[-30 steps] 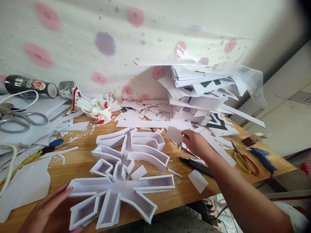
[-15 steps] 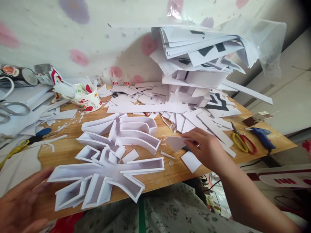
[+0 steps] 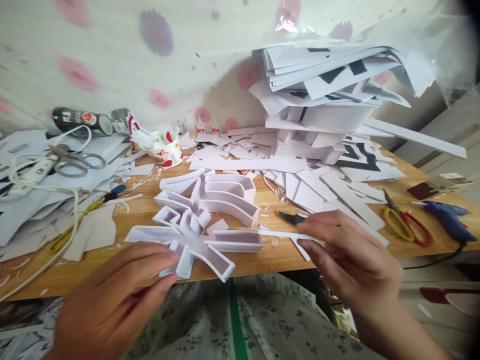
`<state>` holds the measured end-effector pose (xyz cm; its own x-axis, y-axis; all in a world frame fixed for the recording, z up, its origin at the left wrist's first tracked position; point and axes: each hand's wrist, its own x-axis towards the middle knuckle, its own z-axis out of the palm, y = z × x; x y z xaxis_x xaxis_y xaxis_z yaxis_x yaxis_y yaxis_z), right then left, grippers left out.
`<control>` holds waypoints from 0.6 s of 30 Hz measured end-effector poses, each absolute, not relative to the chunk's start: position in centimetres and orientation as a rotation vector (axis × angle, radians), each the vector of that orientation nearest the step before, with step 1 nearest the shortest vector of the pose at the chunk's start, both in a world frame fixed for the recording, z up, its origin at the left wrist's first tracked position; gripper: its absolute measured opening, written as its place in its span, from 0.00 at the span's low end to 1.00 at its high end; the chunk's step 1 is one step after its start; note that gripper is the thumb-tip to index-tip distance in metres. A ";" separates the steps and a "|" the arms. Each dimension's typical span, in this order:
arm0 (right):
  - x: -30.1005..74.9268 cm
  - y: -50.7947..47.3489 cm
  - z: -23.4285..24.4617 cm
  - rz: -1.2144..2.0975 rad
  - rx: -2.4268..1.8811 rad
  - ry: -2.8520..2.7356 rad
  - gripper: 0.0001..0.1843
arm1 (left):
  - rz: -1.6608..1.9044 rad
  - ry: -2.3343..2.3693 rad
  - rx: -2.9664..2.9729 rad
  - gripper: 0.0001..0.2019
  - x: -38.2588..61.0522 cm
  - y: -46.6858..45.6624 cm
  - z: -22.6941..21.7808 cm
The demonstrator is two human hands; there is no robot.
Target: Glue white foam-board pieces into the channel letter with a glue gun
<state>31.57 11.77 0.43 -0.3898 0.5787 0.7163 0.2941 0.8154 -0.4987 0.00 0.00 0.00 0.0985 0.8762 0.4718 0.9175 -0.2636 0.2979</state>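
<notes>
A hollow white foam-board character [image 3: 234,210], built of thin upright walls, lies on the wooden table in front of me. My left hand [image 3: 127,285] grips its lower left part between fingers and thumb, hiding some of it. Between the thumb and fingers of my right hand [image 3: 337,245] is a thin white foam-board piece [image 3: 281,233], seen nearly edge-on. That piece points left, at the right arm of the character. Just behind my right fingers is a dark craft knife [image 3: 290,217], partly covered by them. A small white offcut [image 3: 218,227] rests beside the character.
White offcuts [image 3: 300,190] lie behind and right. A tall stack of foam-board shapes and sheets [image 3: 322,120] rises at the back. Pliers [image 3: 407,225] and a blue glue gun [image 3: 446,217] lie right. Left are scissors [image 3: 77,162], a white cord [image 3: 77,215] and a paper cup [image 3: 167,154].
My left hand has moved right and taken hold of the character's lower left part. My right hand has turned the flat piece edge-on beside the character. The view has swung left.
</notes>
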 end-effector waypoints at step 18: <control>19.3 16.4 0.4 0.639 -0.514 -2.238 0.13 | -0.802 -1.828 -2.573 0.06 -2.7 8.2 -0.2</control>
